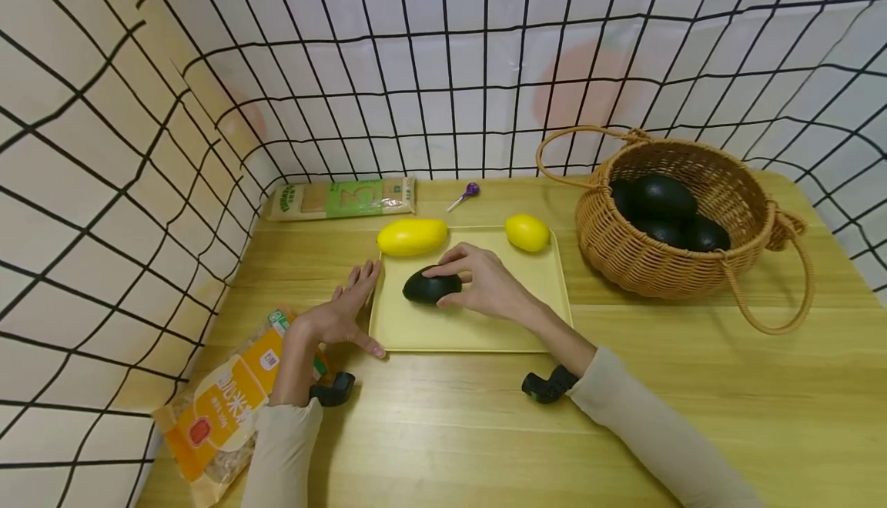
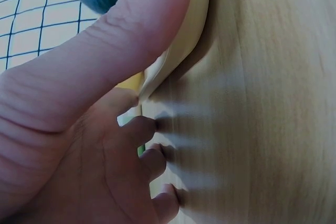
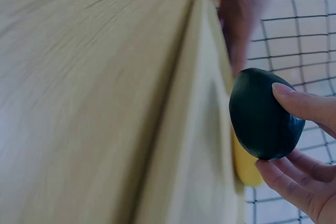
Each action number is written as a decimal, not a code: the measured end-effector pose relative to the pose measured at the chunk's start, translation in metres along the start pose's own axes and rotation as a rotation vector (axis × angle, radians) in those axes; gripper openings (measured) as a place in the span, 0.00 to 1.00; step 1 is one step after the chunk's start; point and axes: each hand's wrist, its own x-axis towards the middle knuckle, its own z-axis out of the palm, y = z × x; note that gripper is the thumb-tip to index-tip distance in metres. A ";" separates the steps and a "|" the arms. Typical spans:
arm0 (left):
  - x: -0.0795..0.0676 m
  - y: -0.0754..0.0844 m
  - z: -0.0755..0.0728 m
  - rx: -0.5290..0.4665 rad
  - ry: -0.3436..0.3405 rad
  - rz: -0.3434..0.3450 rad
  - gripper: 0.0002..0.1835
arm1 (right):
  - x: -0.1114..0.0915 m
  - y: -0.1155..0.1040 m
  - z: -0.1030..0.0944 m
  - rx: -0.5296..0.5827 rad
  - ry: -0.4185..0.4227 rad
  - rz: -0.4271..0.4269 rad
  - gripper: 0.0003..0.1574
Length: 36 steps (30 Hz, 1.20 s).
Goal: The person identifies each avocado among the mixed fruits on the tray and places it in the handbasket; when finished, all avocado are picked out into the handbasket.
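Observation:
My right hand (image 1: 485, 281) pinches a dark green avocado (image 1: 426, 286) between thumb and fingers, over the pale yellow tray (image 1: 471, 331). In the right wrist view the avocado (image 3: 262, 114) shows its smooth, glossy side, with the thumb on one face and fingertips on the other. Spread along the tray's left edge is my left hand (image 1: 339, 315), its thumb near the front corner and its fingers reaching toward the back. A yellow mango-like fruit (image 1: 413, 237) lies at the tray's back left corner. Toward the back right corner sits a lemon (image 1: 527, 232).
A wicker basket (image 1: 658, 269) holding several avocados (image 1: 665, 197) stands at the right, handles sticking out. Behind the tray lie a purple lollipop (image 1: 471, 190) and a flat green-labelled packet (image 1: 346, 198). An orange snack bag (image 1: 225, 404) is beside the left forearm. Black grid-patterned walls (image 1: 450, 69) enclose the table.

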 end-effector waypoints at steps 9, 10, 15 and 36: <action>-0.003 -0.002 0.000 -0.003 0.003 0.027 0.76 | -0.046 -0.010 -0.065 0.057 0.125 -0.006 0.28; -0.003 -0.002 0.000 -0.005 0.003 0.027 0.76 | -0.052 -0.012 -0.073 0.050 0.148 -0.014 0.28; -0.003 -0.002 0.000 -0.003 0.005 0.025 0.77 | -0.080 -0.019 -0.115 -0.034 0.287 -0.036 0.29; -0.002 -0.003 0.001 -0.017 0.004 0.045 0.76 | -0.138 0.028 -0.215 -0.129 0.933 0.277 0.29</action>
